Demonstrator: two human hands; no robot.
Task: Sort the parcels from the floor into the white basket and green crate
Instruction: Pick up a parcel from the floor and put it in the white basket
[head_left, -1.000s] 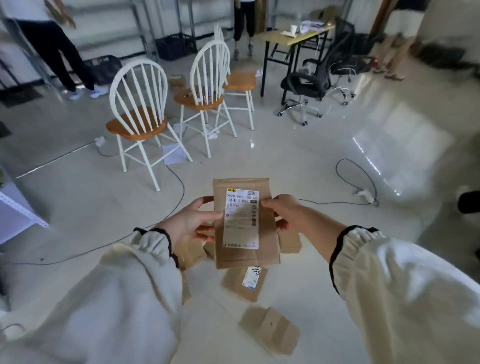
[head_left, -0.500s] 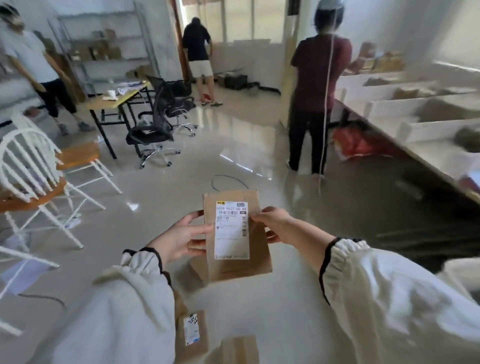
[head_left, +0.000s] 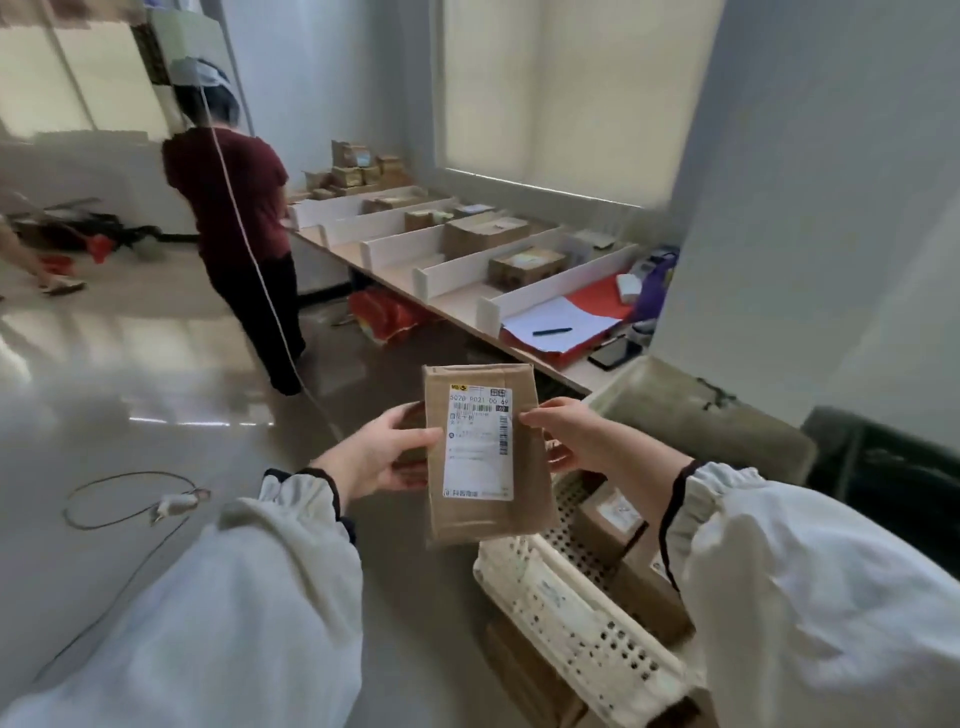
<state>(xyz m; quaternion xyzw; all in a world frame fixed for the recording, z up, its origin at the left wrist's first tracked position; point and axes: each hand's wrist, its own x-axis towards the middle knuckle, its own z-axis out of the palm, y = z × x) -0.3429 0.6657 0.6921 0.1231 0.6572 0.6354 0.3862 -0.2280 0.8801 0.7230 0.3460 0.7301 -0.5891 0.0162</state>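
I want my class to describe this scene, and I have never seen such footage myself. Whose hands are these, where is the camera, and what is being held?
No machine here: a person wears a camera on the head, looking forward and down, so both hands are the wearer's own. The left hand and right hand pinch the side edges of a brown parcel, its white label facing the camera. Below it on the floor stands a white basket with brown parcels inside. Behind, another person stands at a long table split by white boards, with boxes on it.
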